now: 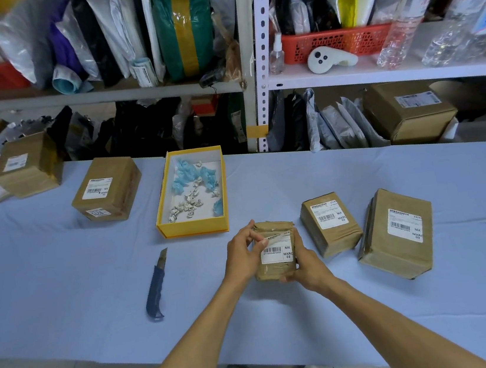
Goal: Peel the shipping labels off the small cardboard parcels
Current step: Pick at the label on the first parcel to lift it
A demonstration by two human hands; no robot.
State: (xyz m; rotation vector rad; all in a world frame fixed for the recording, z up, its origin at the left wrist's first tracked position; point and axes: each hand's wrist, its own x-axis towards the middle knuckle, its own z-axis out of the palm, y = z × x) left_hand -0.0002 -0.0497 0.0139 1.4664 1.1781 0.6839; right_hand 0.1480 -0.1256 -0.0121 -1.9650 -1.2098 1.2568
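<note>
Our right hand [306, 265] grips the parcel [273, 272] at the worktop [65, 299]; our left hand [242, 256] pinches a corner of the label [275, 253]. It looks like thin paper that may tear, so we'd peel slowly from that corner.

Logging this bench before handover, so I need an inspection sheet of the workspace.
Surface: light blue cloth-covered table.
Job's things: small brown cardboard parcel in hand, white shipping label partly lifted; medium labelled parcel and larger labelled parcel to its right; fourth parcel far left.
Clutter: blue-handled utility knife; open yellow box of crumpled scraps.
Hands: left hand's fingers pinch the label's corner; right hand grips the parcel.
Cables: nothing seen.
Surroundings: metal shelves with bagged goods, red baskets, clear bottles.
</note>
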